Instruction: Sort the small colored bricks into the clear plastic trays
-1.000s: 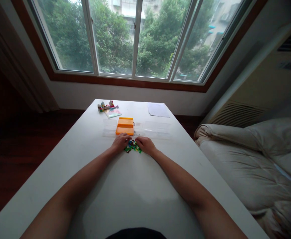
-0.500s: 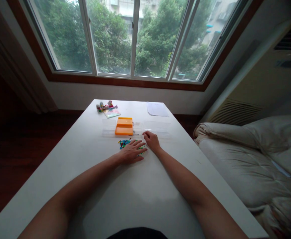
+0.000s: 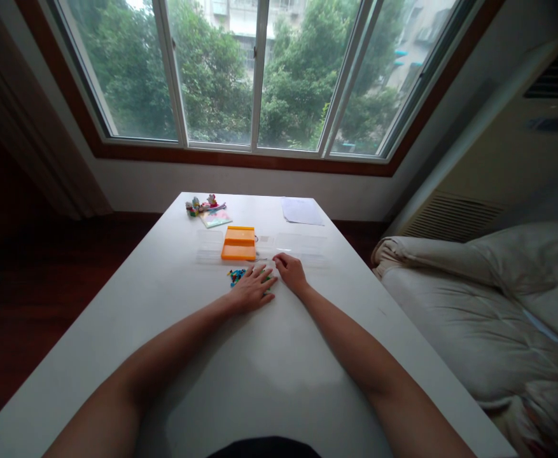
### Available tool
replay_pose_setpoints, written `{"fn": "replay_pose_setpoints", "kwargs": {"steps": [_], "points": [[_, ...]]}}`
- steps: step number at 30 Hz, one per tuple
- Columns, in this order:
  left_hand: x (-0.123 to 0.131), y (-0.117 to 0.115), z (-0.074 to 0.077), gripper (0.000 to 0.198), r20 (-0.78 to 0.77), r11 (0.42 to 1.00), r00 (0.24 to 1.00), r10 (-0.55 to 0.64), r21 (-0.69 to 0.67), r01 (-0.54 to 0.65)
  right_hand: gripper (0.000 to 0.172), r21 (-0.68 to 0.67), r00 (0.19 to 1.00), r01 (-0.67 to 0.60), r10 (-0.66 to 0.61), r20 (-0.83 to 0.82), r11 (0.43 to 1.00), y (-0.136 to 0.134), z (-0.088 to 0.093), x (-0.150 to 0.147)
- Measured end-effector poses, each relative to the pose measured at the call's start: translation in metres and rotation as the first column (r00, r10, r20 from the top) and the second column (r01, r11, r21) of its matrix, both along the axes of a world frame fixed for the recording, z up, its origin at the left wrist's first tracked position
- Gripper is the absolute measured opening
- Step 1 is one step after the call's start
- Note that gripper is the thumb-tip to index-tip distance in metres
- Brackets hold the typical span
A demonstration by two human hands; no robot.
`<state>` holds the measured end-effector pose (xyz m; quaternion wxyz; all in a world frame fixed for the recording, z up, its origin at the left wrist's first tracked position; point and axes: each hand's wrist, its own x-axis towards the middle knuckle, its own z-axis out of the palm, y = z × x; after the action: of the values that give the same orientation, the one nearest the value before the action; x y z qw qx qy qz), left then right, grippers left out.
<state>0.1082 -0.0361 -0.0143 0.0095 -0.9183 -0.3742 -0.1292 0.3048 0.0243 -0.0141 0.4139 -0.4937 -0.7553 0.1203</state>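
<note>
My left hand [image 3: 254, 290] lies palm down with its fingers spread over a loose heap of small coloured building bricks [image 3: 235, 276]. Blue, green and yellow bricks show at its left side and between its fingers; the hand hides the rest. To its right, my right hand [image 3: 291, 272] rests with curled fingers, fingertips close to the front edge of a clear plastic box [image 3: 302, 243]. Whatever those fingers may pinch is too small to make out. Beyond the heap lies an opened orange plastic case [image 3: 239, 252], between clear plastic parts.
Small assembled toy figures [image 3: 193, 207] and a pastel booklet [image 3: 216, 218] occupy the table's far left corner. White paper sheets [image 3: 302, 211] lie at the far right. A pale sofa [image 3: 460, 305] stands along the right side of the white table [image 3: 269, 381].
My left hand has shifted slightly, its fingers drawing back to the left and covering more of the bricks' right side. The right hand has stayed almost still.
</note>
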Motion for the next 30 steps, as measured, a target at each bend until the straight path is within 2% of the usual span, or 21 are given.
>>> {"fn": "replay_pose_setpoints", "kwargs": {"steps": [5, 9, 15, 20, 25, 30], "points": [[-0.003, 0.007, 0.002, 0.042, 0.067, 0.997, 0.995, 0.077, 0.003, -0.077, 0.026, 0.001, 1.000, -0.015, 0.015, 0.027, 1.000, -0.002, 0.001, -0.001], [-0.008, 0.012, 0.004, 0.035, 0.122, 0.997, 0.990, 0.070, 0.007, -0.072, 0.022, 0.032, 0.994, -0.044, 0.041, 0.099, 0.998, -0.005, 0.001, -0.004], [-0.027, 0.022, 0.010, 0.042, 0.206, 0.995, 0.976, 0.074, -0.083, -0.058, 0.017, 0.081, 0.961, -0.035, 0.011, 0.277, 0.996, -0.012, 0.003, -0.006], [-0.055, 0.032, 0.019, 0.046, 0.227, 0.985, 0.973, 0.040, -0.175, 0.000, 0.016, 0.064, 0.919, -0.125, 0.091, 0.383, 0.990, -0.022, 0.005, -0.012], [-0.079, 0.027, 0.016, 0.058, 0.225, 0.980, 0.974, 0.015, -0.199, 0.031, 0.035, 0.058, 0.891, -0.226, 0.182, 0.415, 0.972, -0.035, 0.004, -0.018], [-0.080, 0.017, 0.008, 0.080, 0.179, 0.987, 0.984, -0.005, -0.158, 0.034, 0.051, 0.002, 0.849, -0.275, 0.242, 0.469, 0.961, -0.041, 0.003, -0.019]]}}
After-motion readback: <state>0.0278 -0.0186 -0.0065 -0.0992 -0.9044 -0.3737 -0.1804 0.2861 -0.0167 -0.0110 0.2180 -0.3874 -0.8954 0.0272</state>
